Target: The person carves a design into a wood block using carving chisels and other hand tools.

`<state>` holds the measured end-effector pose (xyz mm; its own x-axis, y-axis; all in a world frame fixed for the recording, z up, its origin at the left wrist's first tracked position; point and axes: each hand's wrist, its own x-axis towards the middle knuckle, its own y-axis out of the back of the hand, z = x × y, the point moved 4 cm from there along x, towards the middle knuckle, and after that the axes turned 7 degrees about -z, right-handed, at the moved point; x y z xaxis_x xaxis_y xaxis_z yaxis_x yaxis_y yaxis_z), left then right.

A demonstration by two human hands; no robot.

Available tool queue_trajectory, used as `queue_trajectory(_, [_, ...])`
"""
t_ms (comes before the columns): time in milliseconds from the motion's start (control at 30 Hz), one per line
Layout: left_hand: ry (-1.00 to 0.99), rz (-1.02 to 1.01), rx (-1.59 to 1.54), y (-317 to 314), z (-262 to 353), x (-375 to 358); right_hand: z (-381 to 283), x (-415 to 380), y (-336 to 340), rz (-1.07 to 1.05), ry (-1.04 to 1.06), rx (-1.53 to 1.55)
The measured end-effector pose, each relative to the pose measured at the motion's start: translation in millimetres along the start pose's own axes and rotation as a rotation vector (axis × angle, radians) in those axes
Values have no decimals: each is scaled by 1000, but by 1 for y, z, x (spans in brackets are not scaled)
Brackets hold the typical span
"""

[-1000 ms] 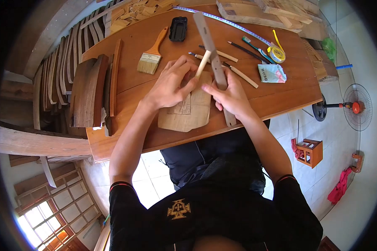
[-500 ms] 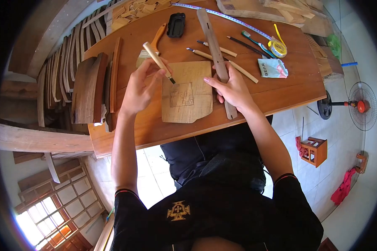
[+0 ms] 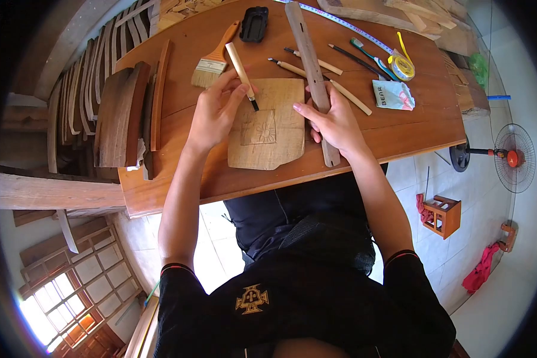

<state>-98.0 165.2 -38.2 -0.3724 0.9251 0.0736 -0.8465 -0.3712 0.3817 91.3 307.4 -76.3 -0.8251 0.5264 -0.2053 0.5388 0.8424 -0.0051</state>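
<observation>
My left hand [image 3: 215,116] pinches a carving chisel [image 3: 238,64] by its pale wooden handle. Its dark tip points down, just over the upper part of the wooden board [image 3: 262,156]. That board lies flat on the table, with a square outline and a flower-like pattern cut into it. To the right, my right hand [image 3: 338,122] is closed around a long, narrow wooden strip [image 3: 307,51] with small slots along it. The strip slants past the board's right side and crosses over a carving tool [image 3: 286,67] lying behind it.
A paintbrush [image 3: 216,61] and a black tray [image 3: 255,24] lie behind the board. Farther right are a pencil [image 3: 358,61], a toothbrush [image 3: 370,56], a tape measure [image 3: 401,67] and a small "BEAR" packet [image 3: 394,95]. Wooden pieces [image 3: 122,116] stand at the table's left edge.
My left hand has moved slightly right with the chisel, relative to the board. The view has shifted a little; the right hand still holds the strip.
</observation>
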Motion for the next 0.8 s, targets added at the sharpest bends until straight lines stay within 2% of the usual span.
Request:
queue_trajectory(167, [-17,68,-61,-6,-2,-3,-1,0,-1,-1,-13,-3])
queue_trajectory(367, [-126,243,84,-20,-10,-8,-6,3,7,-46,-32,-39])
queue_trajectory(467, [-124,243,105,-22,-8,-8,-14,11,12,-52,-22,-91])
queue_trajectory(567, [-137,206,132,-23,-6,-5,-21,16,14,-113,-31,-146])
queue_trajectory(667, [-168,152,9,-23,-9,0,-26,13,11,-204,-118,-185])
queue_trajectory(767, [-217,33,-14,-22,-12,7,-21,-4,9,-118,-96,-169])
queue_trajectory(800, [-190,-63,4,-21,-9,9,-21,-15,6,-76,-125,-171])
